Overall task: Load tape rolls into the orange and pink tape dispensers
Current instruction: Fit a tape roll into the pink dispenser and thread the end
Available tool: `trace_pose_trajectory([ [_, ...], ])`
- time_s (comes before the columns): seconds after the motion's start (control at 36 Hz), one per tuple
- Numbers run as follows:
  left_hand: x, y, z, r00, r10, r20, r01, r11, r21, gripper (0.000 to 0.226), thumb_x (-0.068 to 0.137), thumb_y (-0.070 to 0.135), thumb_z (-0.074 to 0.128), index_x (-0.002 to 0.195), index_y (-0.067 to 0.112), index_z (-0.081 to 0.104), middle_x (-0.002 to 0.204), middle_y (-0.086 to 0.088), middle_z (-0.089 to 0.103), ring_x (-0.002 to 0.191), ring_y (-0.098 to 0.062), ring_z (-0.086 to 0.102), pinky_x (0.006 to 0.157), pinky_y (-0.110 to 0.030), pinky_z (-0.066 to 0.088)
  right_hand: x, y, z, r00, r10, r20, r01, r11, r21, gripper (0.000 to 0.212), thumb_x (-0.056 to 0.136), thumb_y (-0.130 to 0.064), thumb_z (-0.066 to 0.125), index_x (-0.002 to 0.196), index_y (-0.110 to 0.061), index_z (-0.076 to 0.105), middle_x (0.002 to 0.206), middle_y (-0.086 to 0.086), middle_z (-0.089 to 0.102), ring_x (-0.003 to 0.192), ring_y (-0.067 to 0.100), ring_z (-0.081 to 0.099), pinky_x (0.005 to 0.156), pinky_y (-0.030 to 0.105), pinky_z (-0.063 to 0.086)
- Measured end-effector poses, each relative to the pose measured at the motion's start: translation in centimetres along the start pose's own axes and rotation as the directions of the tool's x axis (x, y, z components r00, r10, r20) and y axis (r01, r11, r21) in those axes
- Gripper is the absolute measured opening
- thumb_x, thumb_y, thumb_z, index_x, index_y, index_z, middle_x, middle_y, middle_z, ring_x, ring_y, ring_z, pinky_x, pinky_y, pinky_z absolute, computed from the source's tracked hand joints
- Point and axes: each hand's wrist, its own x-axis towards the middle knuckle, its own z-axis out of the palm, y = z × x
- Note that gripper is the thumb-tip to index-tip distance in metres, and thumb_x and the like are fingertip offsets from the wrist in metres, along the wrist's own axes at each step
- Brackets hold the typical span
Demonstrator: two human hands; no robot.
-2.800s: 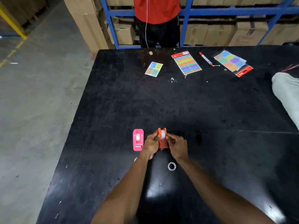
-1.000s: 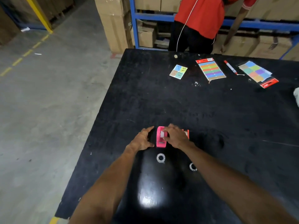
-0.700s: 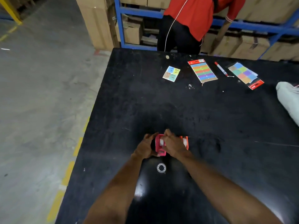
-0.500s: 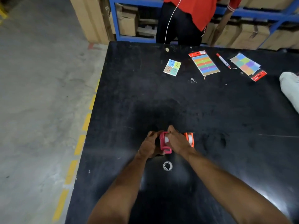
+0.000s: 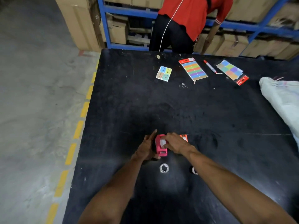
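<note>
The pink tape dispenser (image 5: 161,149) sits near the front of the black table (image 5: 161,102). My left hand (image 5: 147,147) grips its left side, with the forefinger stretched out. My right hand (image 5: 174,143) rests on its top, fingers pinched on the white tape roll (image 5: 162,142) seated in it. The orange dispenser (image 5: 184,137) stands just to the right, mostly hidden behind my right hand. A loose tape roll (image 5: 164,168) lies flat in front of the pink dispenser. Another roll (image 5: 193,170) peeks out beside my right forearm.
At the far side of the table lie a small coloured sticker card (image 5: 164,73), a striped label pack (image 5: 193,69), a red marker (image 5: 210,66) and a second label pack (image 5: 232,72). A white sack (image 5: 283,97) covers the right edge. A person in red (image 5: 186,21) stands by blue shelving.
Both hands left the orange dispenser and moved to the pink one. My left hand closed onto its side and my right hand settled on the roll in it. A second loose roll came into view.
</note>
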Motion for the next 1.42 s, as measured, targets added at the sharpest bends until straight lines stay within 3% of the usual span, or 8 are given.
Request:
trace_pose_trajectory([
  [0.08,-1.1,1.1,-0.6,0.991,-0.048,-0.125,0.045,0.999,-0.030,0.089,0.071,-0.006,0.074,0.148,0.011,0.033,0.138,-0.014,0.037,0.124,-0.026,0.050,0.107,-0.019,0.035,-1.1,-0.4,-0.5,0.999,-0.015,-0.034,0.016,0.999,0.044,0.021,0.086,-0.015,0.071,0.105,-0.007,0.074,0.112,0.018,0.071,0.107,0.035,0.064,0.087,0.033,0.042],
  [0.22,-3.3,3.1,0.3,0.960,-0.205,-0.193,0.122,0.920,-0.373,0.020,0.087,0.005,0.064,0.106,0.010,0.071,0.104,-0.010,0.073,0.090,-0.022,0.070,0.088,-0.038,0.059,-2.9,-0.8,-0.8,0.997,-0.017,-0.075,0.023,0.996,0.082,0.019,0.085,-0.014,0.070,0.101,-0.004,0.071,0.111,0.019,0.069,0.107,0.036,0.064,0.087,0.036,0.046],
  [0.36,-5.1,4.9,1.6,0.919,-0.290,-0.266,0.078,0.796,-0.601,0.021,0.089,-0.012,0.059,0.108,-0.014,0.066,0.096,-0.024,0.070,0.076,-0.022,0.067,0.067,-0.025,0.062,-4.5,-1.3,-1.1,0.993,-0.059,-0.105,0.073,0.989,0.132,0.027,0.088,-0.015,0.067,0.111,0.000,0.064,0.121,0.020,0.064,0.113,0.036,0.060,0.092,0.039,0.047],
  [0.53,-6.2,6.2,1.5,0.923,-0.260,-0.284,-0.024,0.698,-0.716,0.031,0.083,-0.025,0.054,0.109,-0.014,0.064,0.074,-0.006,0.074,0.064,-0.010,0.071,0.066,-0.024,0.060,-6.6,-0.8,-1.6,0.979,-0.120,-0.165,0.151,0.970,0.190,0.022,0.087,-0.016,0.070,0.107,-0.007,0.069,0.107,0.016,0.065,0.103,0.031,0.061,0.079,0.031,0.040],
  [0.64,-7.1,7.1,1.9,0.908,-0.255,-0.334,-0.057,0.713,-0.698,0.028,0.081,-0.019,0.064,0.108,-0.014,0.065,0.083,-0.014,0.070,0.065,-0.004,0.070,0.068,-0.018,0.059,-7.9,0.5,-0.8,0.974,-0.130,-0.187,0.169,0.962,0.216,0.027,0.087,-0.022,0.072,0.112,-0.013,0.067,0.102,0.003,0.048,0.094,0.020,0.054,0.079,0.026,0.038],
  [0.92,-9.0,6.2,2.1,0.888,-0.303,-0.345,-0.045,0.689,-0.723,0.023,0.084,0.000,0.072,0.107,-0.001,0.070,0.093,-0.014,0.073,0.080,-0.013,0.073,0.077,-0.021,0.060,-10.4,3.3,4.4,0.999,-0.034,-0.028,0.038,0.992,0.122,0.042,0.082,-0.011,0.072,0.114,-0.013,0.045,0.097,0.011,0.059,0.100,0.027,0.063,0.082,0.037,0.052],
  [1.22,-10.4,5.3,1.2,0.903,-0.308,-0.299,-0.017,0.670,-0.742,0.018,0.085,0.002,0.072,0.101,0.010,0.072,0.096,-0.013,0.075,0.080,-0.016,0.074,0.074,-0.024,0.059,-9.8,2.8,9.4,0.997,0.074,-0.017,-0.073,0.997,0.023,0.072,0.075,-0.015,0.084,0.136,-0.013,0.047,0.137,0.014,0.042,0.114,0.035,0.063,0.094,0.041,0.053],
  [1.42,-10.3,5.4,0.8,0.907,-0.329,-0.265,0.022,0.663,-0.748,0.027,0.086,0.006,0.072,0.111,0.013,0.068,0.095,-0.002,0.077,0.082,-0.012,0.074,0.071,-0.020,0.056,-8.9,2.6,8.9,0.999,0.039,-0.026,-0.042,0.991,-0.128,0.089,0.069,-0.042,0.087,0.139,-0.011,0.041,0.137,0.010,0.046,0.130,0.031,0.050,0.105,0.043,0.045],
])
